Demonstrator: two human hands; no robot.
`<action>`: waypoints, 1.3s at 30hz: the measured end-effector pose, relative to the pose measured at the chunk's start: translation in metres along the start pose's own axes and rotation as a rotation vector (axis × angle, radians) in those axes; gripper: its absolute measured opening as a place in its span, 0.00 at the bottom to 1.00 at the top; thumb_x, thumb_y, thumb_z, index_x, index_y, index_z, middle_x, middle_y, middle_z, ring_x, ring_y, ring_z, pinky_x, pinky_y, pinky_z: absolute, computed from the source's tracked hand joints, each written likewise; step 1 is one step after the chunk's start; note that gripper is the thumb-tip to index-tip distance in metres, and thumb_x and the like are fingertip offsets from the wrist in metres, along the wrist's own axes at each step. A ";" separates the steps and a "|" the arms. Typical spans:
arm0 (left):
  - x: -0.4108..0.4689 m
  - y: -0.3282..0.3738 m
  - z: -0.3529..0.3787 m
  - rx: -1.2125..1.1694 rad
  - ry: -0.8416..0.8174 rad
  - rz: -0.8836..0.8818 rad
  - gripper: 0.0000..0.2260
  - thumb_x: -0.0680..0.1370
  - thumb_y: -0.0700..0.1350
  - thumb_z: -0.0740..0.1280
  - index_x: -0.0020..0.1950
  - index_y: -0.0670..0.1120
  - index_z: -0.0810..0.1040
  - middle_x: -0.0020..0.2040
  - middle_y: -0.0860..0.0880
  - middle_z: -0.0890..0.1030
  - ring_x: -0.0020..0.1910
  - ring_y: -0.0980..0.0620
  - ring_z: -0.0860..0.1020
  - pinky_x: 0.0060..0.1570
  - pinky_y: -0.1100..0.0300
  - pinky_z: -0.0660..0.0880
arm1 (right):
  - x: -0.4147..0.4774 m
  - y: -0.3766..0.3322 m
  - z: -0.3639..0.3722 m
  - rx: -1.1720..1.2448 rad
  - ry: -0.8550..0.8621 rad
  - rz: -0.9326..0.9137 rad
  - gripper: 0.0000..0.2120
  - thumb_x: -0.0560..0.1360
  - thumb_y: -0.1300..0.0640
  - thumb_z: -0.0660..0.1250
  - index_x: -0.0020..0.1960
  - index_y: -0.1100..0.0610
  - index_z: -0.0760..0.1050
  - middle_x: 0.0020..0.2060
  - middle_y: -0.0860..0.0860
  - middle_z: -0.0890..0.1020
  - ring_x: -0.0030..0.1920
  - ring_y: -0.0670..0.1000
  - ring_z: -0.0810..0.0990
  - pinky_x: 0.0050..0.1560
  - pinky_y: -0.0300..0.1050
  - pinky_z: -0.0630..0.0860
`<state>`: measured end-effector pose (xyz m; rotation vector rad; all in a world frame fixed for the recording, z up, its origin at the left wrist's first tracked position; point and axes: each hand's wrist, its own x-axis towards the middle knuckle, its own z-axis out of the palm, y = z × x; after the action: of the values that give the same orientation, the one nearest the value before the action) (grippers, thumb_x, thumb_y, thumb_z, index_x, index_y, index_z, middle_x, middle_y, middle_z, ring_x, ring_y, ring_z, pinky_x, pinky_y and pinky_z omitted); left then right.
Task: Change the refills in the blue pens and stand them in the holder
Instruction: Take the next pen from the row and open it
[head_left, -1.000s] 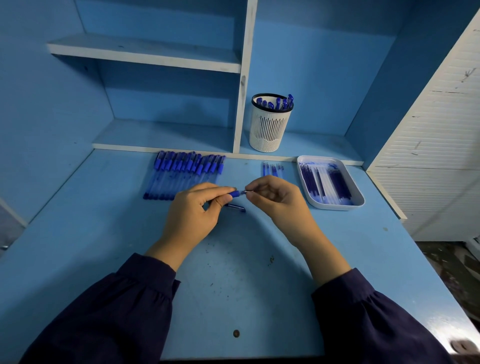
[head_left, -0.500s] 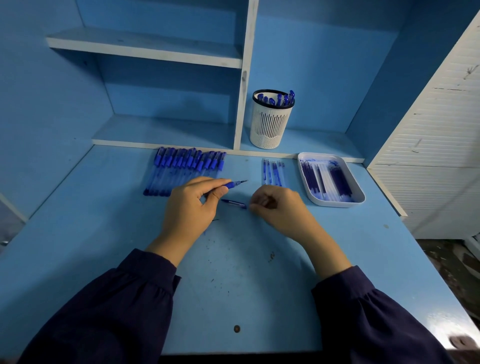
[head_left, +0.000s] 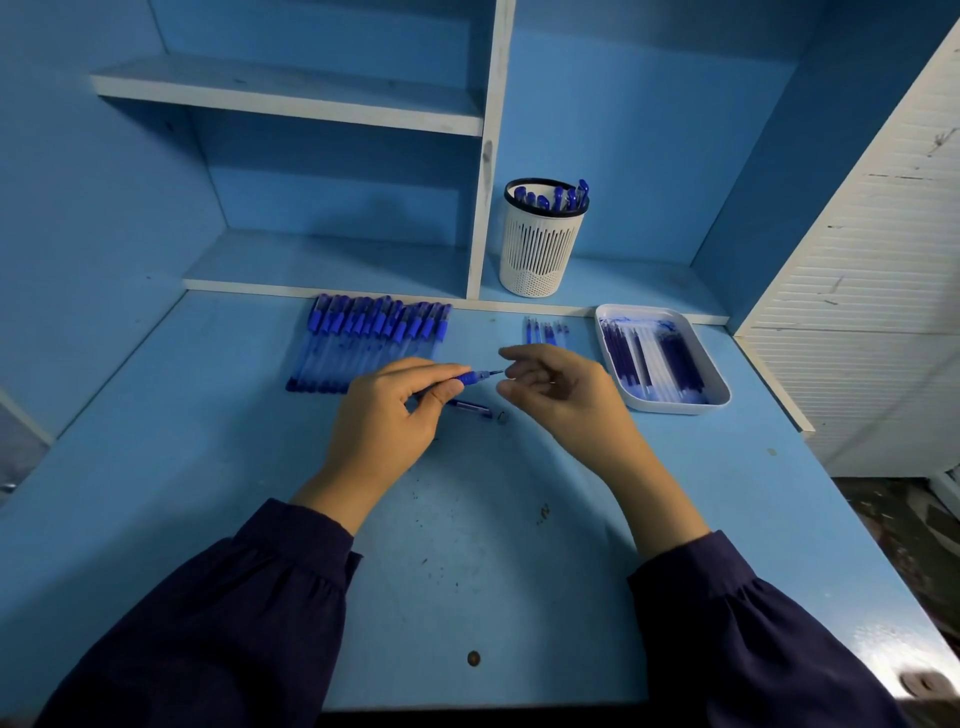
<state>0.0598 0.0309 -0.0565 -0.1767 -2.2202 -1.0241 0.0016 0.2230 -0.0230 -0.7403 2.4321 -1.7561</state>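
Pen mostly inside left hand

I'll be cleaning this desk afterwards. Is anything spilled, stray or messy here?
A loose blue pen part lies on the desk beside the left hand, apart from the row of pens. Dark specks dot the desk nearer the person, and the white tray looks smeared blue inside.

I read no word, label, brand or number on anything in front of me; the row of pens may carry print, but it is too small to tell.
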 end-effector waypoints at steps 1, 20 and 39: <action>0.000 0.000 0.001 -0.003 -0.002 0.011 0.09 0.77 0.44 0.71 0.56 0.46 0.85 0.48 0.54 0.84 0.42 0.58 0.79 0.38 0.69 0.74 | -0.001 -0.002 0.003 0.024 0.002 -0.021 0.12 0.73 0.61 0.73 0.56 0.55 0.81 0.44 0.51 0.82 0.41 0.44 0.79 0.49 0.34 0.75; 0.000 0.004 0.005 -0.040 0.070 0.017 0.09 0.77 0.42 0.71 0.57 0.44 0.84 0.44 0.52 0.84 0.35 0.58 0.76 0.33 0.68 0.72 | -0.004 -0.015 0.007 0.309 0.443 -0.099 0.07 0.75 0.70 0.65 0.49 0.63 0.81 0.41 0.53 0.82 0.41 0.46 0.79 0.46 0.38 0.76; 0.012 0.005 0.013 -0.021 0.087 0.040 0.11 0.80 0.41 0.66 0.61 0.43 0.81 0.47 0.53 0.79 0.38 0.60 0.74 0.36 0.70 0.70 | 0.050 0.000 -0.033 0.241 0.289 0.172 0.11 0.74 0.68 0.68 0.54 0.57 0.82 0.48 0.52 0.85 0.46 0.46 0.83 0.51 0.36 0.76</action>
<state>0.0458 0.0418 -0.0522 -0.1821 -2.1195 -1.0148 -0.0525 0.2319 0.0001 -0.2614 2.2969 -2.1586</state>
